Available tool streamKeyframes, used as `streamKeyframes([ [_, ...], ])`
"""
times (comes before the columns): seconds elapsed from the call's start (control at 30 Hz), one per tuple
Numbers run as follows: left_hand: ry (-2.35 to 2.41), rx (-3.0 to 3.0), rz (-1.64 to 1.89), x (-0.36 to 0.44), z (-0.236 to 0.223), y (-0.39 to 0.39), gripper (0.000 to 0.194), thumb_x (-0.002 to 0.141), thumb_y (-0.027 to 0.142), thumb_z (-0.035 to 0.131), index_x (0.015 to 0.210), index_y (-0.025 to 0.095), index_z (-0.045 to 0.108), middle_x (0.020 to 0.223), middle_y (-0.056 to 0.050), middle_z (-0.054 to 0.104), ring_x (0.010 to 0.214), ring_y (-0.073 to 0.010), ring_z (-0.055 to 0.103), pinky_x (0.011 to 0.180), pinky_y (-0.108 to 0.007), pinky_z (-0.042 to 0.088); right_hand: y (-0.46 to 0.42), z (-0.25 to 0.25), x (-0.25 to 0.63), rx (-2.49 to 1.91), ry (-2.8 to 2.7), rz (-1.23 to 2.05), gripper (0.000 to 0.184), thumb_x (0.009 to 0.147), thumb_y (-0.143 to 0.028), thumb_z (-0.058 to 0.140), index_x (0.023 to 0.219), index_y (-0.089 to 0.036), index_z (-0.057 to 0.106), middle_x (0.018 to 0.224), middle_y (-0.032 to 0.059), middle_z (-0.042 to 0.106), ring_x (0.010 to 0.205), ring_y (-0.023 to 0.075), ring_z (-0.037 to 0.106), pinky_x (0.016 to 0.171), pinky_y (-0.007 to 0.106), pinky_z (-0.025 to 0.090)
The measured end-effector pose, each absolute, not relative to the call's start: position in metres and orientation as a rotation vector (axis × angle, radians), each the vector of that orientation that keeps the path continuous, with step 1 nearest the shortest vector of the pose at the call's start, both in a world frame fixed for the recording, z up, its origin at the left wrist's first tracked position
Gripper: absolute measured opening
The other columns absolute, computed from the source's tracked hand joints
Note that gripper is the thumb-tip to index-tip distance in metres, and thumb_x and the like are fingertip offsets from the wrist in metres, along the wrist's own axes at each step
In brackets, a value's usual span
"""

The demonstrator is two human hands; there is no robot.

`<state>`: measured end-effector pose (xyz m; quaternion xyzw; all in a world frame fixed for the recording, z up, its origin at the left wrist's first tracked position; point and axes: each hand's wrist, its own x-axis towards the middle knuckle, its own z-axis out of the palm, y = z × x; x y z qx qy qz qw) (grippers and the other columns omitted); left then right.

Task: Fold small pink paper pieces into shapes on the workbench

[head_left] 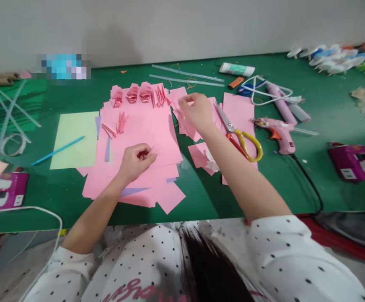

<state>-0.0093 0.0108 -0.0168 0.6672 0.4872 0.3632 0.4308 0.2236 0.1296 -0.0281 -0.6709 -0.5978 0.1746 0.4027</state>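
My left hand (137, 162) is closed in a pinch over a stack of pink paper (147, 130). A small bit of pink paper shows at its fingertips, hard to tell from the sheets below. My right hand (196, 110) hovers with bent, closed fingers at a pile of small pink paper pieces (187, 129); whatever it pinches is hidden. Along the stack's far edge stand several folded pink paper pieces (145, 92). Two more folded pieces (121, 123) lie at its left side. Scissors (232, 128) with red and yellow handles rest by my right forearm.
A pink glue gun (278, 132) with a black cord lies right. Clear glue sticks (187, 81) and a glue tube (236, 69) lie behind. On the left are pale green paper (73, 126), a blue pencil (58, 150), a tape roll (12, 144) and a purple box (15, 191).
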Motion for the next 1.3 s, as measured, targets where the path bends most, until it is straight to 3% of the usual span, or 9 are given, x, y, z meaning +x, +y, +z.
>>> streamKeyframes([
  [0.1,1.204,1.633,0.91,-0.012,-0.016,0.011,0.031,0.082,0.034,0.072,0.061,0.017,0.057,0.058,0.002,0.053,0.054,-0.0095,0.044,0.052,-0.026,0.034,0.179,-0.041,0.227,-1.886,-1.525,0.225,0.034,0.095,-0.045,0.055,0.093,-0.012,0.063,0.106,0.0201,0.065,0.116,0.0351,0.055,0.106,0.063,0.036],
  [0.2,1.205,1.62,0.879,-0.014,-0.015,0.01,0.03,0.083,0.033,0.072,0.062,0.017,0.058,0.058,0.002,0.054,0.053,-0.009,0.043,0.05,-0.026,0.032,0.206,-0.054,0.221,-1.949,-1.557,0.179,0.046,0.088,-0.055,0.065,0.094,-0.01,0.061,0.114,0.023,0.059,0.123,0.0416,0.047,0.103,0.07,0.037],
  [0.3,1.189,1.58,0.89,-0.015,-0.014,0.01,0.029,0.084,0.032,0.071,0.062,0.017,0.057,0.059,0.001,0.055,0.053,-0.0088,0.043,0.049,-0.025,0.032,0.215,-0.063,0.211,-1.971,-1.601,0.202,0.038,0.087,-0.049,0.067,0.091,-0.012,0.061,0.117,0.0226,0.056,0.127,0.0443,0.043,0.1,0.072,0.038],
  [0.47,1.203,1.518,0.908,-0.013,-0.013,0.01,0.028,0.083,0.03,0.071,0.062,0.017,0.057,0.056,0.003,0.046,0.051,-0.0073,0.036,0.045,-0.025,0.027,0.209,-0.058,0.209,-1.928,-1.607,0.286,0.015,0.095,-0.029,0.054,0.1,-0.016,0.058,0.108,0.0154,0.063,0.118,0.0369,0.055,0.1,0.064,0.043],
  [0.6,1.198,1.505,0.887,-0.012,-0.013,0.01,0.027,0.082,0.028,0.07,0.062,0.017,0.057,0.056,0.003,0.047,0.05,-0.0067,0.034,0.045,-0.024,0.025,0.205,-0.034,0.215,-1.809,-1.667,0.307,0.017,0.1,-0.025,0.041,0.103,-0.016,0.055,0.104,0.0123,0.066,0.103,0.0258,0.065,0.097,0.048,0.047],
  [0.7,1.225,1.479,0.869,-0.012,-0.013,0.009,0.026,0.081,0.028,0.07,0.062,0.016,0.057,0.058,0.002,0.049,0.052,-0.0068,0.036,0.047,-0.024,0.026,0.203,-0.02,0.213,-1.709,-1.753,0.244,0.011,0.093,-0.018,0.049,0.096,-0.022,0.059,0.103,0.0114,0.071,0.098,0.0263,0.065,0.092,0.043,0.051],
  [0.97,1.236,1.482,0.869,-0.012,-0.013,0.011,0.027,0.082,0.029,0.069,0.062,0.016,0.055,0.06,0.001,0.053,0.054,-0.0076,0.039,0.048,-0.024,0.027,0.204,-0.033,0.195,-1.56,-1.843,0.203,0.02,0.099,-0.028,0.047,0.111,-0.021,0.06,0.114,0.0145,0.067,0.108,0.0288,0.063,0.096,0.047,0.052],
  [1.13,1.231,1.498,0.864,-0.013,-0.014,0.011,0.027,0.082,0.029,0.069,0.062,0.016,0.057,0.06,0.001,0.053,0.054,-0.0076,0.04,0.05,-0.024,0.028,0.188,-0.022,0.186,-1.434,-2.051,0.198,0.032,0.095,-0.019,0.047,0.126,-0.019,0.057,0.132,0.0159,0.062,0.118,0.0282,0.062,0.101,0.046,0.05],
  [1.3,1.219,1.495,0.871,-0.013,-0.015,0.011,0.026,0.081,0.029,0.069,0.062,0.016,0.057,0.06,0.002,0.052,0.054,-0.0076,0.039,0.05,-0.024,0.028,0.173,-0.016,0.185,-1.401,-2.017,0.207,0.042,0.095,-0.017,0.043,0.136,-0.025,0.054,0.147,0.0118,0.054,0.12,0.0254,0.06,0.091,0.04,0.054],
])
